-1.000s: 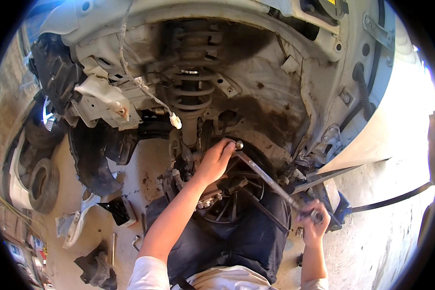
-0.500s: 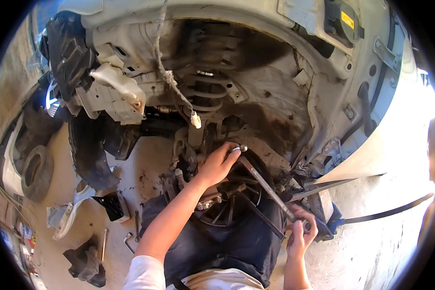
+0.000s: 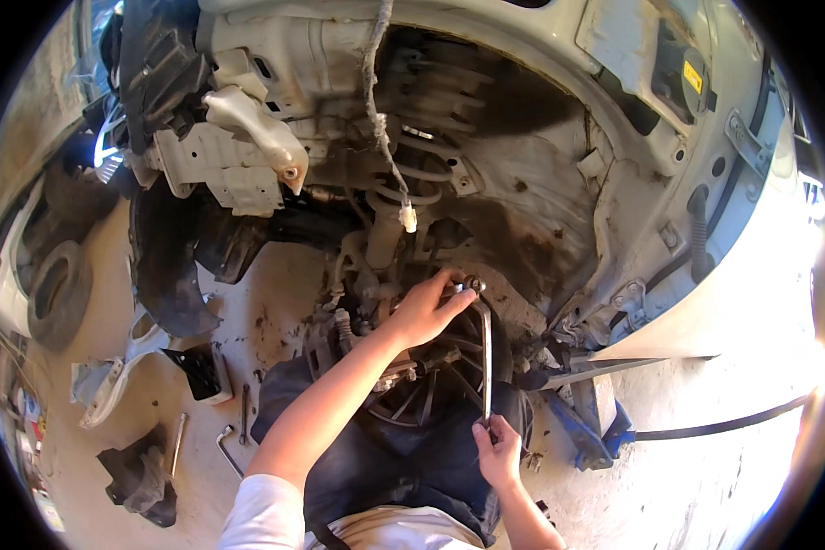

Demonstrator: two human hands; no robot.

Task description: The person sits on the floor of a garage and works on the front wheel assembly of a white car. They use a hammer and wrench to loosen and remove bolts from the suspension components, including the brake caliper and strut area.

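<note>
My left hand [image 3: 435, 307] grips a small chrome tool [image 3: 470, 286] beside the upper end of a long steel wrench [image 3: 485, 360], over the dark hub and brake assembly. Lower down, my right hand [image 3: 498, 448] is closed round the wrench's other end. A dark spoked wheel [image 3: 412, 394] lies under them at my legs. The coil spring strut [image 3: 412, 170] rises above into the stained wheel well. A wire with a white connector [image 3: 408, 216] dangles in front of it.
A blue jack stand [image 3: 577, 435] with a black bar stands right. Black liner [image 3: 160, 266], white broken trim [image 3: 101, 394], a tyre [image 3: 57, 298], loose wrenches [image 3: 179, 440] and a crumpled black part [image 3: 137, 477] lie left. The pale fender [image 3: 669, 330] curves at right.
My right hand has moved left and, over the last half second, down, swinging the wrench from slanted to nearly vertical. My left hand shifted slightly right. The view has shifted too.
</note>
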